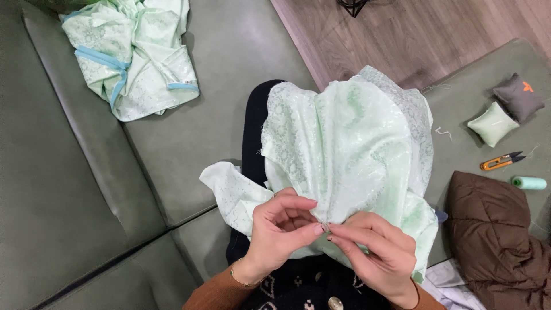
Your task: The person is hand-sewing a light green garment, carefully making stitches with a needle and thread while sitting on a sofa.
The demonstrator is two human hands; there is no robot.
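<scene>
Grey-green sofa cushions [86, 189] fill most of the view, with wooden floor at the far edge. I see the pale green cloth [350, 149] lying over the lap and spreading away from both hands. My left hand [278, 229] pinches the near hem with thumb and forefinger closed narrow; my right hand [376, 247] meets it from the other side, fingertips also closed on the same hem, perhaps around a needle, but I cannot tell surely. The hem runs left to right between them. A second folded cloth [135, 54] lies at the far left corner; the orange thread snips [501, 161], a thread spool [529, 182] and two small cushions [508, 112] lie at the right edge.
</scene>
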